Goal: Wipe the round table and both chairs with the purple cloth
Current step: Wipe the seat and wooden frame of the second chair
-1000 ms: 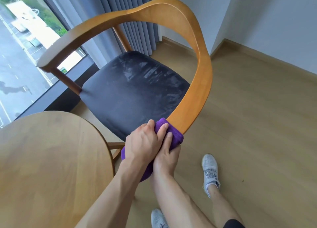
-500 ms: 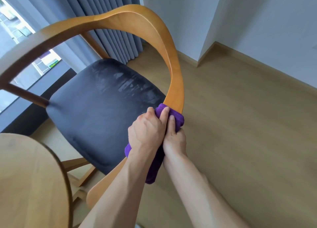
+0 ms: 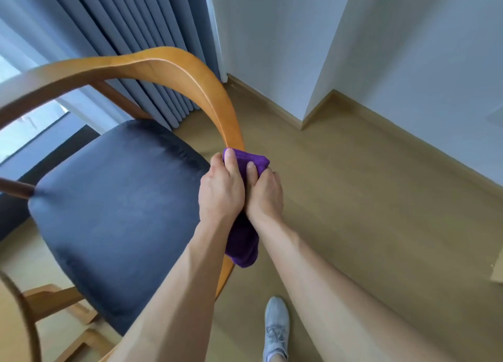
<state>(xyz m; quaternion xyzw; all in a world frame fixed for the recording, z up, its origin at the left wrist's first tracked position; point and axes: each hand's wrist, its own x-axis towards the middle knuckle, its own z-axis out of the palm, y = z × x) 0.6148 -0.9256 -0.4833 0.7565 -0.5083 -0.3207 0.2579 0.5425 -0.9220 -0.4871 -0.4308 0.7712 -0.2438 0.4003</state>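
Observation:
A wooden chair [image 3: 174, 68] with a curved armrest rail and a dark blue cushioned seat [image 3: 117, 212] fills the left and middle. The purple cloth [image 3: 245, 242] is wrapped around the rail's right side. My left hand [image 3: 220, 190] grips the cloth on the seat side and my right hand [image 3: 264, 193] grips it on the outer side, both curled around the rail. The cloth's loose end hangs below my wrists. The round table [image 3: 11, 323] shows only as a blurred rim at the bottom left.
Grey-blue curtains [image 3: 114, 27] hang behind the chair, with a window [image 3: 24, 127] at the left. White walls [image 3: 408, 49] meet in a corner at the back right. Light wooden floor [image 3: 367, 198] spreads to the right. My grey shoe [image 3: 276, 329] stands below.
Both hands have slid the cloth up along the chair's rail from its front end toward the back curve. The view has swung right, leaving most of the table out of sight.

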